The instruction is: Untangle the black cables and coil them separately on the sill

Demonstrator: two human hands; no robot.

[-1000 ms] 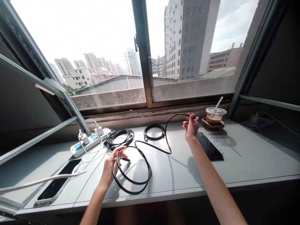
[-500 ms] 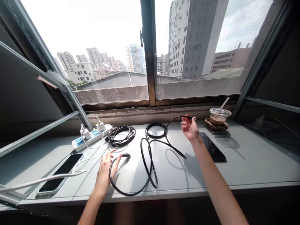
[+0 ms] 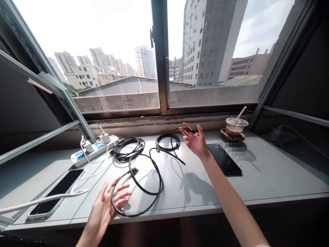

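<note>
A black cable [image 3: 161, 185] lies in loose loops over the front middle of the desk, with one plug [image 3: 133, 171] resting near the left. My left hand [image 3: 109, 202] is beside this end, fingers spread and palm turned up, the cable's curve passing against the fingers. Raised above the desk, my right hand [image 3: 196, 144] loosely holds the cable's other end, a dark plug [image 3: 189, 130] lying across the fingers toward the thumb. Part of the cable behind that hand is hard to trace. A small black coil [image 3: 157, 142] sits behind the loops.
A larger coiled black cable [image 3: 144, 147] lies beside a white power strip [image 3: 95, 151] with chargers. A phone [image 3: 56, 192] and white cord [image 3: 46, 199] are at left. A black tablet-like device [image 3: 224, 159] and iced drink [image 3: 235, 126] stand at right, below the window.
My left hand has opened and moved down, away from the plug, and the cable loops have shifted. My right hand has moved left with its plug, fingers loosened. The view has shifted slightly.
</note>
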